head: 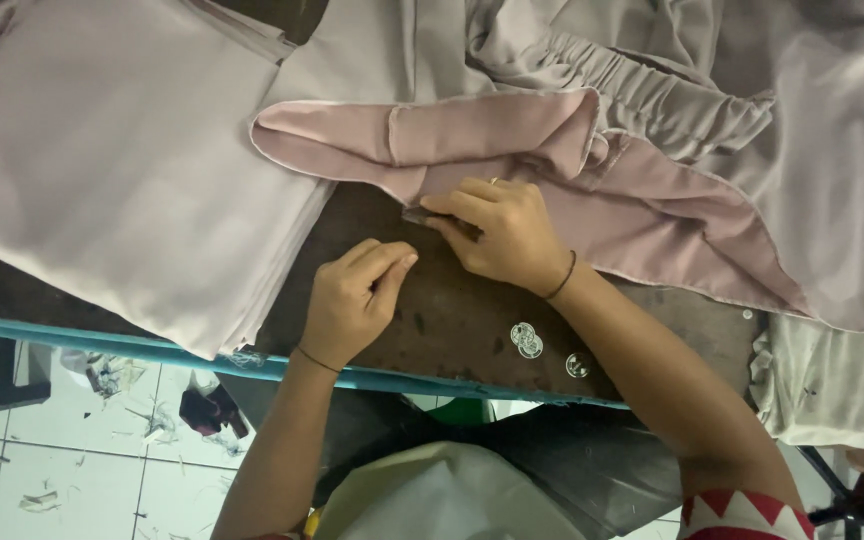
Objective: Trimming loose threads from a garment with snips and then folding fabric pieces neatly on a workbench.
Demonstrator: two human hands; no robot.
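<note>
Looking down past a pale cloth bundle (442,495) in the lap and a red-and-white patterned sleeve (742,515) at the lower right, the view shows two bare forearms reaching up onto a dark brown desk (462,320) with a blue front edge (102,340). Nearest on the desk, just beside the right forearm, lie small clear round buttons (527,341), with another one (577,365) a little further right. The left hand (352,300) rests on the desk with its fingers curled in and the thumb and forefinger tips pressed together; whether they pinch anything I cannot tell. A thin dark band circles that wrist. Just beyond it, close but not touching, the right hand (497,232) lies palm down on the edge of a pink cloth (492,135), its fingertips pinched on a small dark object (422,215) too hidden to name, right at the cloth's lower hem. It too wears a dark wrist band. The pink cloth spreads from the middle of the desk out to the right, folded over itself. To the left sits a stack of pale grey cloth (112,160) hanging over the desk edge. Farthest off, gathered grey cloth with an elastic band (642,85) is heaped behind. Below the desk at left, white floor tiles (42,450) carry thread scraps.
</note>
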